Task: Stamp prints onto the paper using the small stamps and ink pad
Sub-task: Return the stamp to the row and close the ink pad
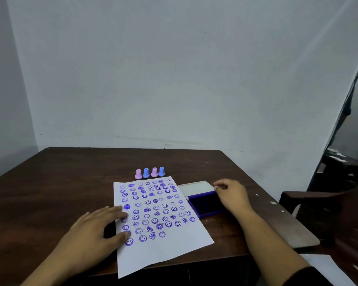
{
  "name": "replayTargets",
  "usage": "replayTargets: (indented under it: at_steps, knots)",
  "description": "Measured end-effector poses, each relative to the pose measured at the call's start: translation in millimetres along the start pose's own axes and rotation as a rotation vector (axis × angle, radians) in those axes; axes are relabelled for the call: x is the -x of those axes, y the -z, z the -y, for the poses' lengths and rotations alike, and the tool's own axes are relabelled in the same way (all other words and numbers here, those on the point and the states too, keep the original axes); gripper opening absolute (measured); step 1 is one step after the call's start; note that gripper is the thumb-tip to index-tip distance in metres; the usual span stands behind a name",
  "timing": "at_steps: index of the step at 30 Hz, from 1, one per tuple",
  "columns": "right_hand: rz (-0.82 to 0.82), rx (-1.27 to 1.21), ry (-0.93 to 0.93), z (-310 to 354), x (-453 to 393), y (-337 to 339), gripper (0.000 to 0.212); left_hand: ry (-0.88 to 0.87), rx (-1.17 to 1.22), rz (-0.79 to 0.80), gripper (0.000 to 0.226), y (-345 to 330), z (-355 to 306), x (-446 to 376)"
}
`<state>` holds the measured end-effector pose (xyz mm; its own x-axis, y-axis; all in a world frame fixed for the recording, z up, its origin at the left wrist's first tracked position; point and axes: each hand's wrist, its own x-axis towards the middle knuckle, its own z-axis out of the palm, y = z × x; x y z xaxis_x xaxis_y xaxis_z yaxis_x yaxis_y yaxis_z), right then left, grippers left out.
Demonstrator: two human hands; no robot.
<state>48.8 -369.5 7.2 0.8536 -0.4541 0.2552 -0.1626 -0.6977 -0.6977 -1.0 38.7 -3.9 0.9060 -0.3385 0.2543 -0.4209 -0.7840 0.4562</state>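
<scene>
- Left hand (95, 230) nearest the camera, flat with fingers spread, palm down on the left edge of the paper (159, 250); grips nothing. Likely there to pin the sheet so it does not slide.
- Paper lies on the dark wooden table (70, 172), tilted a bit, its near edge hanging over the table front. Rows of purple smiley prints (151, 207) cover most of it; a bare strip is left at the near end, so the job looks almost finished.
- Right hand (230, 195) rests at the far right corner of the ink pad (205, 204), fingers curled loosely, fingertips at the hinge where the lid (194, 186) meets the tray. Not clamped on anything that I can see; whether it pinches the lid edge, cannot tell. Probably steadying the pad or about to close the lid.
- Ink pad sits just right of the paper, open, lid flipped back flat away from the person, dark blue ink face up, within easy reach.
- Four small stamps (150, 172) stand upright in a row just beyond the paper's far edge, pink, blue, pink, blue. None is in a hand, so they are parked.
</scene>
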Motion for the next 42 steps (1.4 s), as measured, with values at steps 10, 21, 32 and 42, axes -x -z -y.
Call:
replayTargets:
  at_steps: [10,21,32,42]
  knots:
    - [0.022,-0.066,-0.004,-7,-7,-5,0.02,0.001,0.003,0.004,0.042,-1,3,-2]
    - [0.071,-0.016,-0.001,-4,-6,-6,0.034,0.006,0.001,-0.002,0.041,-2,4,-1]
    - [0.124,0.15,-0.012,14,-24,6,0.023,0.008,-0.005,-0.006,0.042,-1,1,0]
    - [0.274,0.396,-0.076,50,-58,4,0.009,0.011,0.007,-0.002,0.044,-1,2,-1]
